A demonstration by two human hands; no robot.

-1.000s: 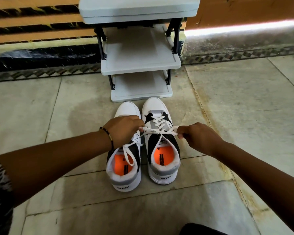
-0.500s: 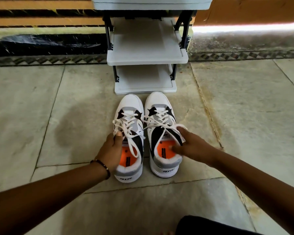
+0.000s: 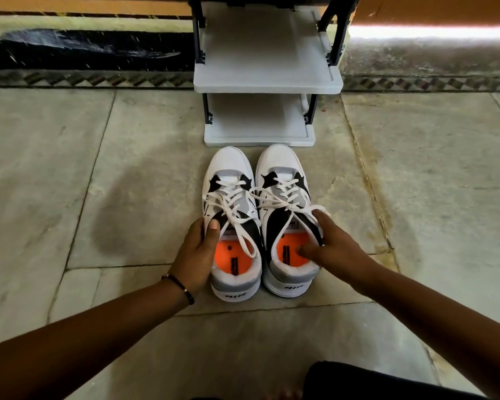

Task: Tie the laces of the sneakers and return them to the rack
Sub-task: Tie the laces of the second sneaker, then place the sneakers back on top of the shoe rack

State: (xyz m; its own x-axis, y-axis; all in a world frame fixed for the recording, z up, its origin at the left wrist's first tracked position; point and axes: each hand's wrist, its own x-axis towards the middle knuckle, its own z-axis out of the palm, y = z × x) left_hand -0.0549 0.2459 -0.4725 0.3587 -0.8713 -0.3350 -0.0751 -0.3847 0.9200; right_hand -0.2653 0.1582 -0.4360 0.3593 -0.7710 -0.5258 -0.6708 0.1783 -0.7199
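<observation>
Two white, grey and black sneakers with orange insoles stand side by side on the stone floor, toes toward the rack. My left hand (image 3: pixel 197 252) grips the outer collar of the left sneaker (image 3: pixel 228 168), thumb inside the opening. My right hand (image 3: pixel 332 249) grips the outer collar of the right sneaker (image 3: pixel 283 163), thumb over the orange insole. White laces (image 3: pixel 237 209) lie in bows across both tongues. The grey shoe rack (image 3: pixel 267 82) stands just beyond the toes; its two visible shelves are bare.
Stone slabs with dark joints spread to both sides. A patterned tile border (image 3: pixel 84 79) and a wall base run behind the rack. A dark piece of my clothing (image 3: pixel 373 382) shows at the bottom edge.
A second ago both hands pulled the right sneaker's lace ends tight. They let go of the laces, moved to the sneakers' outer sides and now grip the collars. The view tilted down.
</observation>
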